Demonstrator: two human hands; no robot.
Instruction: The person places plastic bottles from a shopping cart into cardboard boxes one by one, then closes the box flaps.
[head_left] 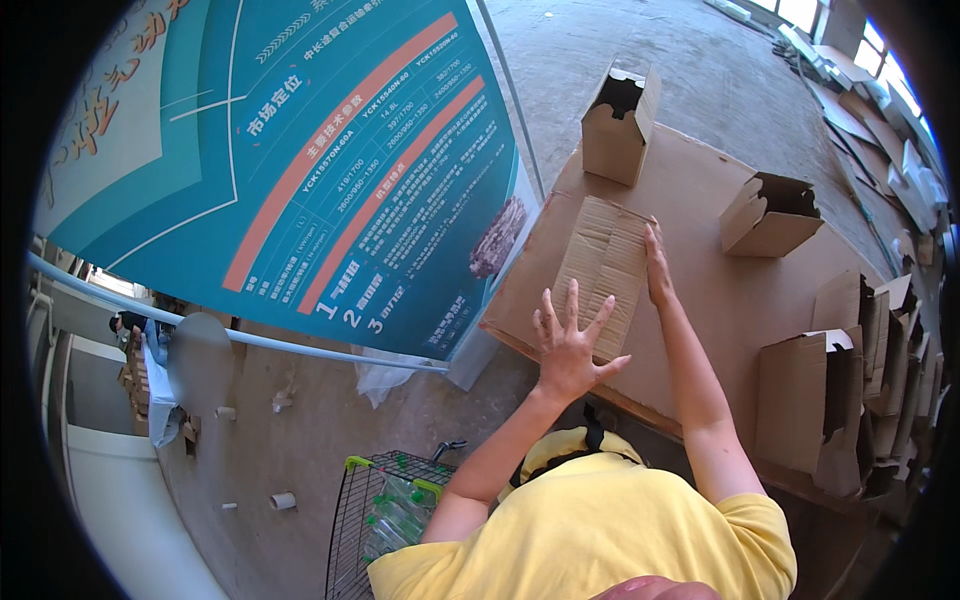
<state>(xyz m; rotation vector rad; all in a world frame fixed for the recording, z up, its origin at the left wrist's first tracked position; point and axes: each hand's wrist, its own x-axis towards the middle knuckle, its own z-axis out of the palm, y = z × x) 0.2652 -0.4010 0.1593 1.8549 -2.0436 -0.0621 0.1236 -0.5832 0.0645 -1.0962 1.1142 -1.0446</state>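
L hand point(573, 355): fingers splayed, loose, over near end of brown carton point(608, 250); contact unclear. R hand point(657, 268): fingers straight along carton's rt side, unclenched. Carton on tabletop point(745, 310), nr open box point(612, 148).

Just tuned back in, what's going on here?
A person in a yellow top has both hands at a long cardboard box on a brown tabletop. The left hand is spread over its near end, though contact is unclear; the right hand lies along its right side. Two open-topped boxes stand farther back, and more cardboard boxes crowd the right.
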